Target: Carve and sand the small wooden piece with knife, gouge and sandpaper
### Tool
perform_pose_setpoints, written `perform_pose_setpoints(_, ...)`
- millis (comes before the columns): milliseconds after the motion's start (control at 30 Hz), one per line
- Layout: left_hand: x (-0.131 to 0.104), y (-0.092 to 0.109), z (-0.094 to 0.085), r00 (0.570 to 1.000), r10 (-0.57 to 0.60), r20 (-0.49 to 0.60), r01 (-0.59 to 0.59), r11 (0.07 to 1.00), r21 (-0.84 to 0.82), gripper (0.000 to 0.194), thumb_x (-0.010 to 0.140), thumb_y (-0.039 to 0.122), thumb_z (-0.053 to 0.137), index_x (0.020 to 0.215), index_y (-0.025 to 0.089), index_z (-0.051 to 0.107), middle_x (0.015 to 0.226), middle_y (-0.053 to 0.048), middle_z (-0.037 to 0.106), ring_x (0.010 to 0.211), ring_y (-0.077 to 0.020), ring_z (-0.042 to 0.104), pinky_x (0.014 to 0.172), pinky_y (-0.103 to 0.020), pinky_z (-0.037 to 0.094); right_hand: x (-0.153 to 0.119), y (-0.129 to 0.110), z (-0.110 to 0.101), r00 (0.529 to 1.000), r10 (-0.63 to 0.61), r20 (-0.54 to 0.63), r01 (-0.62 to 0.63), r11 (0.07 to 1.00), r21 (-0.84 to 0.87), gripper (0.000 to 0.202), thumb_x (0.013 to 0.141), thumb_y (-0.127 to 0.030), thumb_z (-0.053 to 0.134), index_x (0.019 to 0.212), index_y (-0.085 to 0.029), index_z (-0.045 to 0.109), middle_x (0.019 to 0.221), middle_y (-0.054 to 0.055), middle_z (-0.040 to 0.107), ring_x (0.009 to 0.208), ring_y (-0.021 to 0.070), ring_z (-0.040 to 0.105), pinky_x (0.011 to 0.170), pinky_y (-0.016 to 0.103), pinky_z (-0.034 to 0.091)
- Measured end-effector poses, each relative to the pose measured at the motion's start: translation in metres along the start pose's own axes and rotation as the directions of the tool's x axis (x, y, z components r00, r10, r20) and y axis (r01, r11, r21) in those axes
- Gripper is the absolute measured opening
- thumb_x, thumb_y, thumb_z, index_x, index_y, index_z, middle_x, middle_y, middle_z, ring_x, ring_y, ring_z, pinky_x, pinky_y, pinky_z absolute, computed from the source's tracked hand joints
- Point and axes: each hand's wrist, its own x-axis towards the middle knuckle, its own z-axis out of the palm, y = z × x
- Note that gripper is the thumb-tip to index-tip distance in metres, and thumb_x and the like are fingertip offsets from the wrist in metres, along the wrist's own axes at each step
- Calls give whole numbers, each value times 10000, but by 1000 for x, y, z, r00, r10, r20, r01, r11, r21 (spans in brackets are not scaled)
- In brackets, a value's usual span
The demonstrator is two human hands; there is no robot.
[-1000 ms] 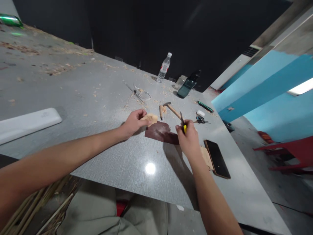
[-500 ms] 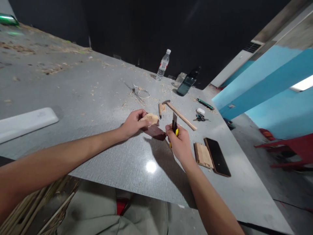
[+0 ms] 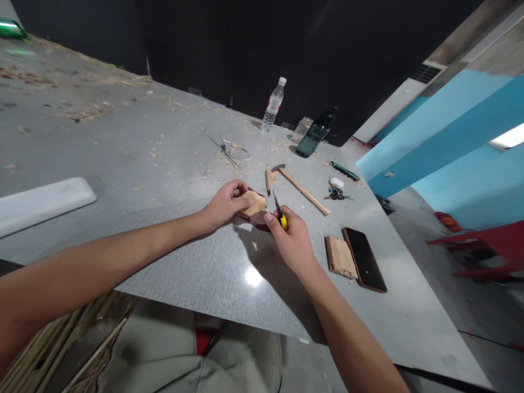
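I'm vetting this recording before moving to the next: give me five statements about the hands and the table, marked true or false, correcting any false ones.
1. The right hand holds a cutter with a yellow part. True.
2. The left hand grips the hammer. False: it holds a pale piece; the hammer lies on the table.
3. The clear bottle with a white cap stands upright. True.
4. The phone is propped on its edge. False: it lies flat beside a wooden block.
5. Neither hand touches the phone. True.
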Motion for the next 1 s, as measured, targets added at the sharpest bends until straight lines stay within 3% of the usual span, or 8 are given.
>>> perform_pose_setpoints(100,0,0,0,997,-72,12,72,995,-65,434,652,260,802,1027,166,605,941,-35,701,794,-150,663,711,-288,536,-1,0,-1,1000,-26,3,26,999,41,358,994,-577,558,850,-251,522,675,-20,560,625,176,487,608,321,325)
perform_pose_setpoints(267,-2,4,2,992,-114,50,119,986,-118,500,622,250,877,1034,135,619,924,-55,711,768,-150,666,699,-288,521,-4,6,1,993,-113,16,109,981,162,447,1083,-627,395,996,-234,588,777,17,600,705,192,539,655,323,371)
perform_pose_setpoints(467,-6,9,5,976,-141,166,170,970,-174,430,705,259,856,1039,130,618,1002,-104,741,875,-179,717,788,-305,536,-5,5,2,985,-170,-20,171,984,59,447,1083,-609,413,923,-222,571,701,-10,558,631,164,507,630,313,354)
perform_pose_setpoints(633,-8,6,7,973,-138,184,151,986,-63,388,738,293,790,1040,169,581,896,-40,701,678,-113,606,585,-241,397,-7,0,1,985,-173,-26,172,985,-17,396,1061,-572,474,872,-230,534,614,-51,476,560,143,451,570,300,289)
perform_pose_setpoints(700,-9,6,7,979,-107,175,113,993,-25,385,695,262,796,999,177,576,853,-3,650,661,-96,547,576,-235,365,-8,-1,1,984,-179,-3,179,984,3,405,1068,-573,462,862,-230,527,612,-54,463,554,138,439,567,298,289)
perform_pose_setpoints(867,-11,3,11,969,-97,228,97,995,9,495,624,177,808,1063,192,579,878,28,600,759,-110,556,702,-251,432,-12,-4,3,973,-184,138,171,980,101,423,1089,-558,443,860,-219,551,658,-37,494,599,139,461,596,293,337)
perform_pose_setpoints(1000,-12,-3,14,965,-65,252,54,997,51,392,649,205,778,949,204,526,838,47,575,726,-99,526,668,-238,406,-12,-6,4,957,-183,224,170,982,76,369,1092,-500,444,986,-194,621,725,-6,570,651,158,513,638,302,365)
